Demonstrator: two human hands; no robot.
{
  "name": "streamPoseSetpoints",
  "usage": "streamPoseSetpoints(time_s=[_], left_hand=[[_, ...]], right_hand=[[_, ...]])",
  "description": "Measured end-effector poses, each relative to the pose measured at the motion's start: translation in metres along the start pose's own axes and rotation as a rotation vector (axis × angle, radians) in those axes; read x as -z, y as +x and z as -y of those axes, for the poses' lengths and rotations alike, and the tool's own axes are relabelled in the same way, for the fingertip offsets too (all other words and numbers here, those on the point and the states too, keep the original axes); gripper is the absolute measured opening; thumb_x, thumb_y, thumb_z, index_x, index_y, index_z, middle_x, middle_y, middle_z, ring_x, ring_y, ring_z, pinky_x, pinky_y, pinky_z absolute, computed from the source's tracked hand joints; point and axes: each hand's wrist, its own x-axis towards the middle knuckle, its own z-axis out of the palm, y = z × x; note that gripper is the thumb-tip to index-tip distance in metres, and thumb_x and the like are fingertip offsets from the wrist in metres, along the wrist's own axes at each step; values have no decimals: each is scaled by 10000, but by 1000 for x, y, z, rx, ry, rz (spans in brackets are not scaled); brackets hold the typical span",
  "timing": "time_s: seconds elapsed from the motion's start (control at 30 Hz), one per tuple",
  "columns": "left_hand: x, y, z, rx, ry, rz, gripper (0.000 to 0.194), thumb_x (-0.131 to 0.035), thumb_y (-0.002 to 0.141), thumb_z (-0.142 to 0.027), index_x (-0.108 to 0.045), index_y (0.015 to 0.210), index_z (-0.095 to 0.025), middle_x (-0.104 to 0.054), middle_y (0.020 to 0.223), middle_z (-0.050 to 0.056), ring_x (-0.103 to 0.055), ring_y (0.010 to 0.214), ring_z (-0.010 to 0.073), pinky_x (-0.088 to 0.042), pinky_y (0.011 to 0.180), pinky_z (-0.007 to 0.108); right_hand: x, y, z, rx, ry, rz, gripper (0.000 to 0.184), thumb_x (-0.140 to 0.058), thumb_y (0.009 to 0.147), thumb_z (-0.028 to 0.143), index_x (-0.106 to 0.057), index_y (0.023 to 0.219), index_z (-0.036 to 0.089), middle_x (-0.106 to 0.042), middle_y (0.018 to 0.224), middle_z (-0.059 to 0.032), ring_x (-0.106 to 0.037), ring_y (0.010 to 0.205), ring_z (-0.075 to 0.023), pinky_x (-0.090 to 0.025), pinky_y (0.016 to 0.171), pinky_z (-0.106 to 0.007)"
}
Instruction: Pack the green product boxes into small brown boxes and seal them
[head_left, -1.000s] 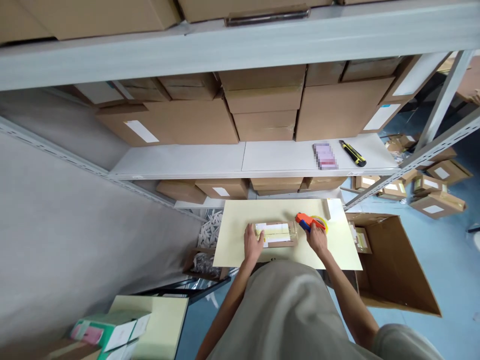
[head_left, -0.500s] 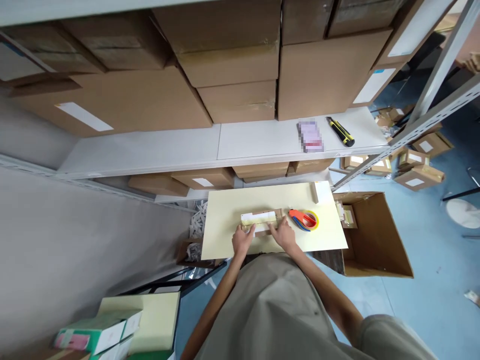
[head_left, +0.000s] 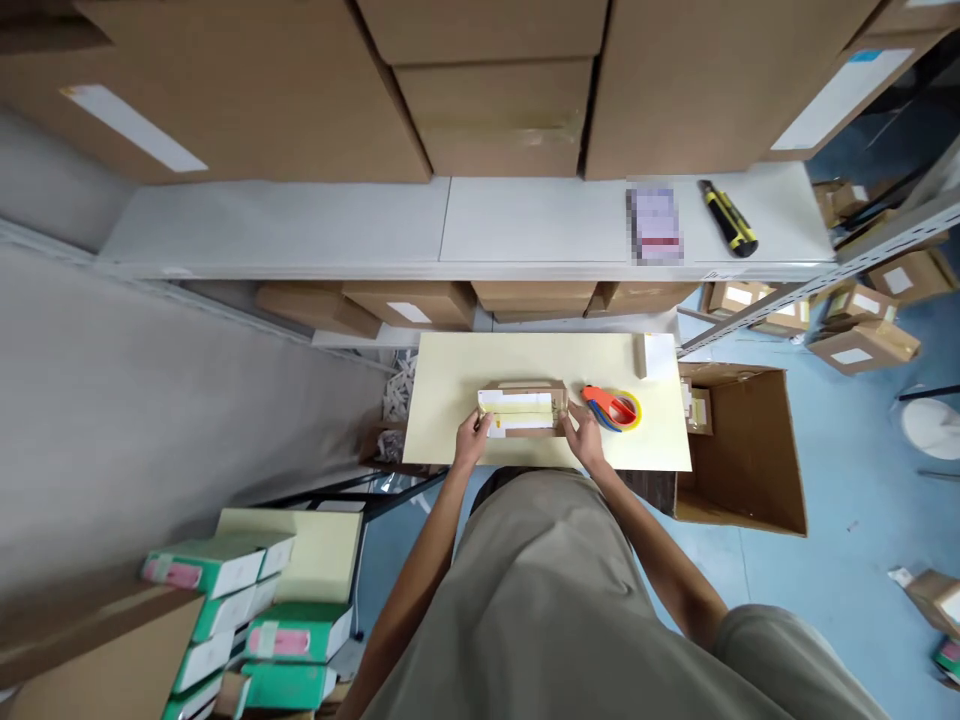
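Observation:
A small brown cardboard box (head_left: 523, 433) with a white label and a strip of tape along its top is between my hands over the cream tabletop (head_left: 450, 350). My left hand (head_left: 471, 438) grips its left end, thumb on the near corner. At the opposite end my right hand (head_left: 585, 437) is closed on the box, thumb toward the top edge. Just right of that hand lies an orange and blue tape dispenser (head_left: 600, 400) with a yellow roll. A white box (head_left: 658, 356) stands at the table's far right corner.
Beyond the table is a grey shelf (head_left: 337, 225) with large cartons (head_left: 495, 110), a yellow-black box cutter (head_left: 727, 218) and a blurred purple pack (head_left: 655, 222). An open carton (head_left: 750, 450) stands to the right. Green boxes (head_left: 289, 640) are stacked lower left, beside a grey wall (head_left: 187, 400).
My hands have moved from pressing on top of the small box to its two ends, and its far side now shows more. The view has shifted, with the shelf higher in the picture.

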Motion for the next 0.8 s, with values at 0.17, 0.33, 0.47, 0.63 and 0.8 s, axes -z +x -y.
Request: streamPoseSetpoints(time_s=[0.17,0.33,0.47,0.63,0.8], left_hand=[[-5,-1,22,28,-17,-194,251,-734,919,-277,-777,1154,-197,-752,1188,118,-761,1019,243,-625,1058,399],[-26,-15,56,102,-321,-188,436,-722,955,-245,-725,1381,-151,-743,1434,183,-736,1308,299,-572,1209,479],[-59,-60,76,165,-544,-278,569,-748,997,-314,-648,1520,-113,-621,1633,243,-656,1481,344,-535,1270,512],[-111,-118,78,223,-647,-276,495,-764,982,-343,-720,1426,-127,-725,1515,219,-703,1423,365,-563,1239,555],[-167,-144,46,106,-661,-196,325,-762,970,-318,-786,1243,-143,-836,1263,170,-801,1213,314,-637,1115,479]], right_hand=[[-19,-5,-11,-25,26,55,533,-430,1074,353,-732,1466,155,-712,1365,-207,-738,1168,-295,-598,1078,-429],[-4,-7,-38,60,-85,195,547,-446,1077,337,-641,1559,168,-664,1529,-194,-672,1359,-300,-522,1223,-468],[36,8,-70,-96,-461,-19,592,-521,1059,357,-553,1549,26,-583,1577,-326,-504,1547,-409,-394,1308,-578],[49,38,-84,-224,-548,100,537,-518,1057,388,-561,1438,14,-642,1438,-371,-622,1403,-446,-475,1205,-601],[56,17,-74,-177,-322,179,633,-489,1051,666,-625,1295,99,-738,1257,-281,-726,1173,-375,-593,1018,-511]])
